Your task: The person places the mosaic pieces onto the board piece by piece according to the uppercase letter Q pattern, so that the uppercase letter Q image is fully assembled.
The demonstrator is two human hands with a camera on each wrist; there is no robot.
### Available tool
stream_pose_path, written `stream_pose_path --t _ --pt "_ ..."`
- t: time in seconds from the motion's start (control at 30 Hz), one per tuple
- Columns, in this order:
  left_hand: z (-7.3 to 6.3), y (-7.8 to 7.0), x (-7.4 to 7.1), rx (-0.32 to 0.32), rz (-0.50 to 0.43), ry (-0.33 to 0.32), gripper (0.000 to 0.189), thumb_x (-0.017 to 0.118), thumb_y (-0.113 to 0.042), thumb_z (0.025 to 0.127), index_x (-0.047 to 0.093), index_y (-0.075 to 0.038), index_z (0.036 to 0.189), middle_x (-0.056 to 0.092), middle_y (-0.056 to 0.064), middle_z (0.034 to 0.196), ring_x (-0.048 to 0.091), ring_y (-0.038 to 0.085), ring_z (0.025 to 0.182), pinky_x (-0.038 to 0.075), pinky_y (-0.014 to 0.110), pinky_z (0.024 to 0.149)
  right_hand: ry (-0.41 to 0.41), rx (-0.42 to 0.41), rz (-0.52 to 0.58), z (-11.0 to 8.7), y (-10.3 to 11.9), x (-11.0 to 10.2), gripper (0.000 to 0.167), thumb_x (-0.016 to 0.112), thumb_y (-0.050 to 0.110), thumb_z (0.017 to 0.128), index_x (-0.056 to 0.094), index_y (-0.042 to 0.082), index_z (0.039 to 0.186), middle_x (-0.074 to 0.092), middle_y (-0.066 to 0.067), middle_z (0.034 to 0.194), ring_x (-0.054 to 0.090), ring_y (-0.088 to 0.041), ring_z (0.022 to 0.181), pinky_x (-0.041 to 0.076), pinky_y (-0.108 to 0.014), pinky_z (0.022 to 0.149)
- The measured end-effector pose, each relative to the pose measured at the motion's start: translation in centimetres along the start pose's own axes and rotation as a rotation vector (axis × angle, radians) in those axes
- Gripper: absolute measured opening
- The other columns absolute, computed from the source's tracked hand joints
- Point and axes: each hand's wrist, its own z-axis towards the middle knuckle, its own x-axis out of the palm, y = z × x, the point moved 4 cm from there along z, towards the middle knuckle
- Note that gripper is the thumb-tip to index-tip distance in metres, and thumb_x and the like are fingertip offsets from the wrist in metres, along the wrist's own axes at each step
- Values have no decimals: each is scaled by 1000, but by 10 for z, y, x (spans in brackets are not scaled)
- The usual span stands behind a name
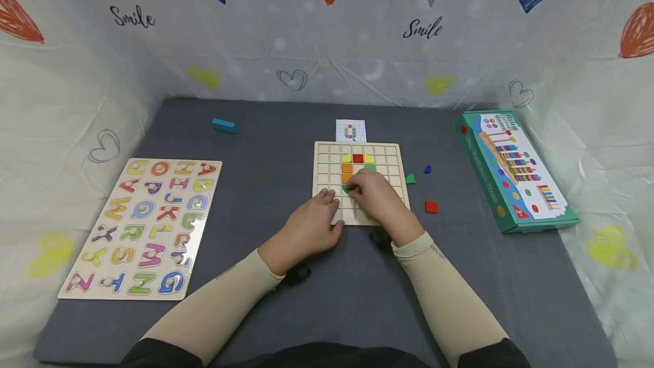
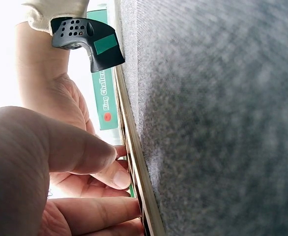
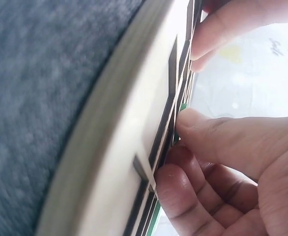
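A wooden grid board lies in the middle of the table, with yellow, red, orange and green pieces set in its squares. My right hand is over the board, its thumb and curled fingers pinching a small green piece below the orange squares. In the right wrist view the thumb tip sits against that green piece, mostly hidden by the fingers. My left hand rests on the board's lower left part with its fingers extended. A pattern card with a colored figure lies behind the board.
Right of the board lie a green piece, a blue piece and a red square. A green game box stands farther right. An alphabet board lies at left, a blue block at the back.
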Motion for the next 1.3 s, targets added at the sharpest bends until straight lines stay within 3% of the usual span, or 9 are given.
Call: stream_pose_path --t 0.27,0.43,0.57,0.73,0.83,0.97,1.17,1.3 --pt "1 0 1 -20 -4 13 55 65 -32 107 65 4 148 57 23 160 50 38 156 44 49 127 -3 32 25 -1 -3 -1 15 76 4 100 82 3 114 79 -13 111 71 -28 100 62 -45 94" --pt "2 -2 1 -24 -11 19 55 65 -32 106 65 4 148 57 22 160 50 37 156 44 48 127 -59 77 53 -12 -12 -24 18 74 7 103 81 5 119 79 -12 115 72 -27 96 63 -46 90" --pt "3 -4 1 -29 -18 29 55 65 -31 106 64 4 149 56 22 161 48 37 157 43 47 128 -92 141 62 -33 -39 -58 23 69 10 107 77 3 127 75 -16 122 69 -32 101 60 -50 87" --pt "1 -4 -2 -36 -20 26 55 65 -31 106 64 5 149 56 23 161 47 37 157 42 48 128 0 263 30 -66 -89 -85 32 65 10 108 72 0 138 68 -25 135 66 -39 109 58 -54 87" --pt "0 -3 -1 -36 -14 23 55 66 -31 106 64 5 148 56 23 161 48 37 157 42 48 128 69 295 15 -82 -112 -87 35 69 11 106 71 -3 138 66 -28 137 67 -40 110 59 -56 89" --pt "-1 -3 -1 -27 -6 15 54 65 -31 106 65 5 148 57 23 160 49 37 156 43 48 127 117 286 16 -93 -127 -81 36 76 14 101 74 -4 133 69 -28 130 69 -35 101 60 -54 87" --pt "-1 -3 -2 -18 -10 6 54 65 -31 107 65 4 148 56 24 161 49 37 156 44 49 127 101 289 39 -96 -132 -75 25 78 11 99 77 -3 121 68 -22 115 63 -28 89 54 -39 73" --pt "-1 -2 -1 -15 -10 10 54 65 -31 107 65 4 148 56 24 161 49 37 156 44 49 127 89 296 58 -96 -130 -75 15 78 11 100 74 1 110 68 -16 103 61 -25 84 50 -35 69"
